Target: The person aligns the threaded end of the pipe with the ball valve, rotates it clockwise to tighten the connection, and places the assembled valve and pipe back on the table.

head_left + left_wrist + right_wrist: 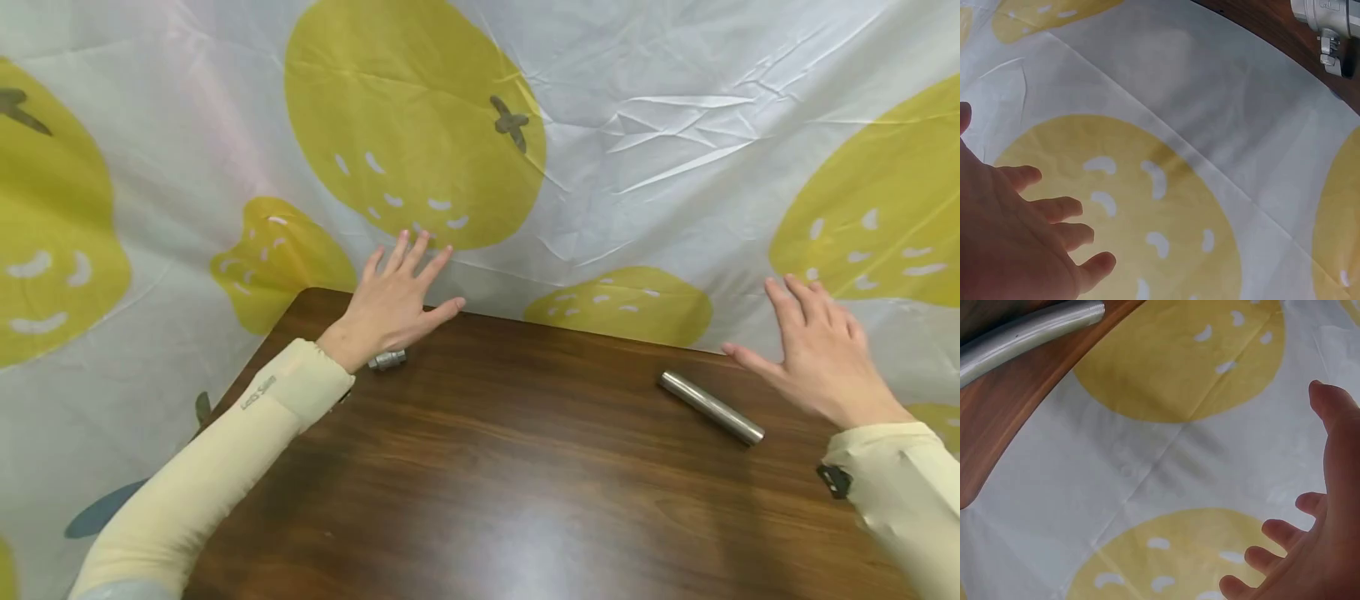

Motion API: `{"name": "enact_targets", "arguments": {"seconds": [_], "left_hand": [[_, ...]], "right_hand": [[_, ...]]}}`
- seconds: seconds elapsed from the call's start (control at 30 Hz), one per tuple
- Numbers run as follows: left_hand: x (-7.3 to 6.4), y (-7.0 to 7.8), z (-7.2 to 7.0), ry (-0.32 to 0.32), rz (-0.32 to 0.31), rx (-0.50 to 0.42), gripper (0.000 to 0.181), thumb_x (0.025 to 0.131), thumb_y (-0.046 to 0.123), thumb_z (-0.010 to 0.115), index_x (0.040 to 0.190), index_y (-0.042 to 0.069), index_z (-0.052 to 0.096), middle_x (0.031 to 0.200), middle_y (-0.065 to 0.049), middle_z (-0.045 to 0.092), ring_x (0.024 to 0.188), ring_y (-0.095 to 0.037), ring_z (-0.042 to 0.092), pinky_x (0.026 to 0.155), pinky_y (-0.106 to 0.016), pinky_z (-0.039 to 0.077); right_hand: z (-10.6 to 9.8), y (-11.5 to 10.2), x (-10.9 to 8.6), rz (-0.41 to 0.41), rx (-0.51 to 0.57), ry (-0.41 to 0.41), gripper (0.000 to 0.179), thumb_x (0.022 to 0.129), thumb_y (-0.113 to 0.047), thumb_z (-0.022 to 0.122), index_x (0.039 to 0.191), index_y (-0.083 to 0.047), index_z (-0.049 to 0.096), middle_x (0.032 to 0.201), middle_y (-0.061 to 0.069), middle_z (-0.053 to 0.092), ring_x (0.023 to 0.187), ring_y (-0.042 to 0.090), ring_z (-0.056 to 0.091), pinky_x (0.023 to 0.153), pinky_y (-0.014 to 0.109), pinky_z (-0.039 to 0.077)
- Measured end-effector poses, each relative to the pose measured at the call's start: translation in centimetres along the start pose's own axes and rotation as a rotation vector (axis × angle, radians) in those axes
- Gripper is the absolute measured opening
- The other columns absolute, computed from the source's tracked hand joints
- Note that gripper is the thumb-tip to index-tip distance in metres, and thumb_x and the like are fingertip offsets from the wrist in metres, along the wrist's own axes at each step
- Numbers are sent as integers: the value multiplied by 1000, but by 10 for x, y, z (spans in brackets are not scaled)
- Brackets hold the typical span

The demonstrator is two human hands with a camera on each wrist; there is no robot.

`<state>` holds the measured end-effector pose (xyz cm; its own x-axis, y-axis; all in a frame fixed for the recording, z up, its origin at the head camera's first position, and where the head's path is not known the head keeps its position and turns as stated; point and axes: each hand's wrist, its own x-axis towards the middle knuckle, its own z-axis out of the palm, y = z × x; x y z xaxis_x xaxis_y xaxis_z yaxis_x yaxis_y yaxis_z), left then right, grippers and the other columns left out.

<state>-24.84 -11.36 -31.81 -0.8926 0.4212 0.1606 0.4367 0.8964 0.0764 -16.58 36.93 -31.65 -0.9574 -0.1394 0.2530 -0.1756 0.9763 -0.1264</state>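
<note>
With fingers spread, my left hand (pixel 392 302) is held up over the back left of the table, holding nothing. Partly hidden below its wrist lies a small silvery metal fitting (pixel 387 360). The left wrist view shows this fitting (pixel 1333 22) at the top right corner with a nut and bolt on it, cut off by the frame. My right hand (pixel 828 358) is also raised, fingers apart, at the back right. A plain metal tube (pixel 712 408) lies slantwise on the table to its left, apart from the hand. One end of the tube (pixel 1035 334) enters the right wrist view.
The dark brown wooden table (pixel 480 467) has its rear edge against a hanging white cloth (pixel 660 167) printed with yellow fruit. More of the cloth hangs along the left side. A dark device (pixel 834 481) sits at the right wrist.
</note>
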Motion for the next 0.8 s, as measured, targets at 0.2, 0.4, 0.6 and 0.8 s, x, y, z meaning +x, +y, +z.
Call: {"name": "enact_targets", "arguments": {"seconds": [0.2,0.4,0.6,0.8], "left_hand": [[-3,4,-3,19,10,5,78,93,73,25,156,28,12,163,-8,3,150,-32,1,118,-60,7],[-3,7,-4,25,20,8,78,93,73,26,156,27,13,163,-11,6,151,-31,1,118,-59,9],[-3,7,-1,49,30,-7,78,92,74,26,155,29,13,163,-10,6,150,-32,4,118,-57,11],[-5,3,1,56,21,-46,79,91,75,27,155,32,12,164,-6,3,151,-29,3,117,-57,16]], "right_hand": [[-3,4,-4,5,21,47,92,90,-49,61,154,-6,11,156,30,14,143,50,11,104,74,12],[1,6,-6,-7,39,103,90,89,-46,64,153,-5,16,153,32,20,136,57,18,100,77,16],[7,9,-7,-9,86,184,85,90,-39,65,152,-2,21,146,34,30,127,59,30,97,74,23],[11,15,-8,13,151,235,78,91,-33,65,149,1,27,141,36,34,125,56,31,101,67,25]]}}
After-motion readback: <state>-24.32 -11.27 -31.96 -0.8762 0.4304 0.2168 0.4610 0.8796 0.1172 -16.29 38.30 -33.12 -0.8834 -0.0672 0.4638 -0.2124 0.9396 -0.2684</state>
